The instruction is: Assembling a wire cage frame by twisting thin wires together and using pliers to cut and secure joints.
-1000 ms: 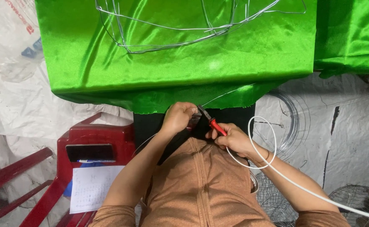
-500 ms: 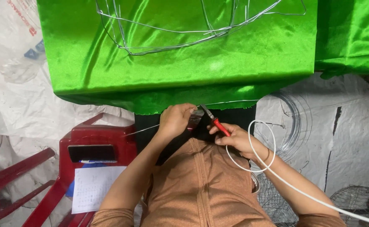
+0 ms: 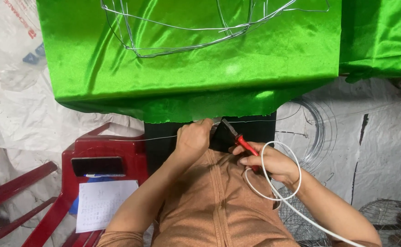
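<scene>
My left hand (image 3: 192,137) is closed around a thin steel wire (image 3: 141,138) that runs level across my lap, just below the front edge of the green satin cloth (image 3: 187,73). My right hand (image 3: 267,162) grips red-handled pliers (image 3: 238,138); their dark jaws point up-left to the wire, right beside my left fingers. A white cable (image 3: 273,183) loops over my right wrist and trails off to the lower right. A bent wire frame (image 3: 182,32) lies on top of the green cloth.
A red plastic stool (image 3: 102,155) at my left carries a dark phone (image 3: 96,165), a pen and a sheet of paper (image 3: 101,203). Coiled wire (image 3: 312,132) lies on white plastic sheeting at right. Wire mesh pieces (image 3: 388,219) sit at lower right. Second green cloth (image 3: 379,36) at top right.
The view has shifted a little. My hands stay close together on the wire, with the pliers' jaws still at the wire by my left fingers.
</scene>
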